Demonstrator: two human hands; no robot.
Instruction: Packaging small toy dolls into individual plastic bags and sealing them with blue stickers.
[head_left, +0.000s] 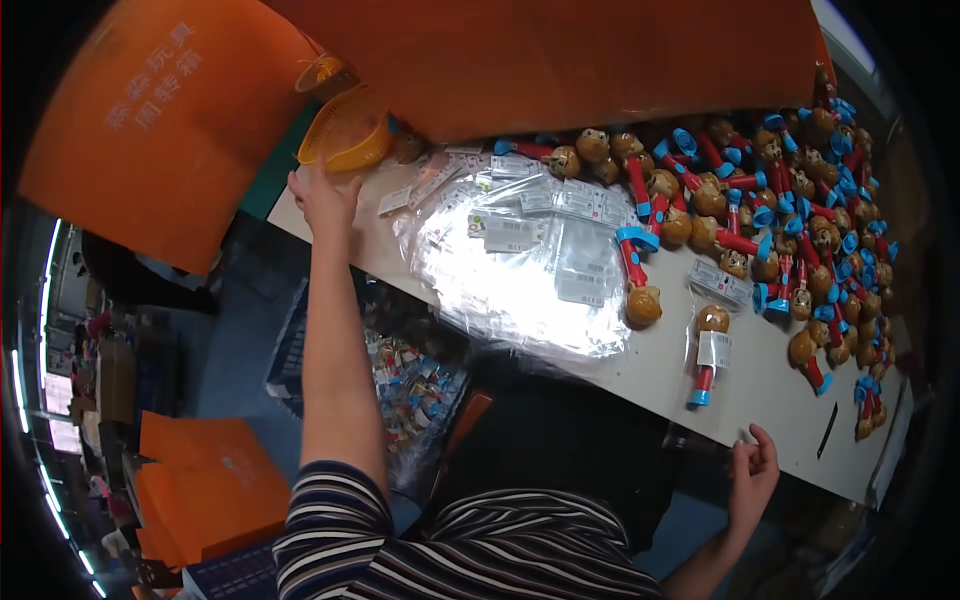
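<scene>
My left hand (326,205) reaches to the far left of the table, fingers spread, at the near rim of a yellow plastic basket (347,158). I cannot make out anything in its grasp. My right hand (752,480) hovers by the table's near edge at the right, fingers loosely bent and apart, holding nothing visible. Closest to it on the table lies a clear bag (690,345) with a toy (714,320) inside: round brown head, red stick body, blue end. A white label crosses the toy. Between my hands spreads a pile of clear plastic bags (520,290) with printed labels.
Many loose toys (710,195) of the same kind cover the right side of the table (650,370). Orange panels (600,60) stand along the back, and an orange box (170,130) at the left. Below the table edge, a blue crate (290,350) sits by bagged items (415,385).
</scene>
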